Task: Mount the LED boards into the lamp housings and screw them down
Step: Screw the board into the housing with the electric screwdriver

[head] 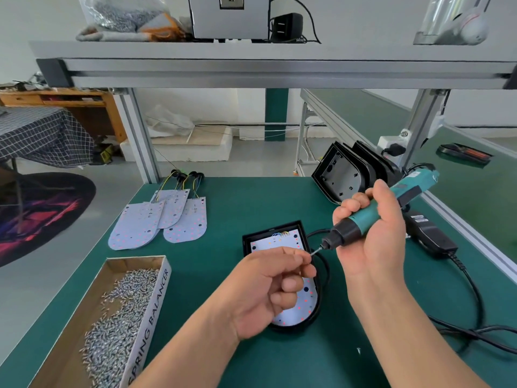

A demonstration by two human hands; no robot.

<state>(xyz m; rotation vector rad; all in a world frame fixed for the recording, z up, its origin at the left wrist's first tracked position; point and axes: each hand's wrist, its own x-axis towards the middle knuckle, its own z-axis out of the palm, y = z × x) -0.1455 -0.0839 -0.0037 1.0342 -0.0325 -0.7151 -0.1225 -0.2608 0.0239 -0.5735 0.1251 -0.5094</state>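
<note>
Bench: green-topped work table point(223, 208) under an aluminium-framed shelf point(251, 71), with a grey floor and a dark round rug beyond at 9 o'clock.
Lamp housing: black housing point(272, 229) lies flat on the mat at the middle of the view, its rounded end toward 6 o'clock.
LED board: white board point(303, 306) sits inside that housing, coloured wires at its 12 o'clock edge; the left hand covers its middle.
Left hand: left hand point(268, 287) hovers over the housing, thumb and forefinger pinching a small screw point(311, 254) right at the driver's tip, other fingers curled.
Right hand: right hand point(372, 236) wraps fully round the teal electric screwdriver point(363, 217), held above the mat at 2 o'clock of the housing, with the bit slanting down toward 8 o'clock.
Screws: cardboard box point(156, 298) printed SPRING BALANCER at 8 o'clock of the housing, holding a heap of silver screws point(120, 317).
Spare boards: overlapping LED boards point(159, 219) with wire tails at 10 o'clock, well apart from the housing.
Empty housings: stack of black shells point(344, 175) standing on edge at 1 o'clock.
Power: black adapter point(428, 233) at 3 o'clock, its cable point(472, 292) trailing toward 5 o'clock.
</note>
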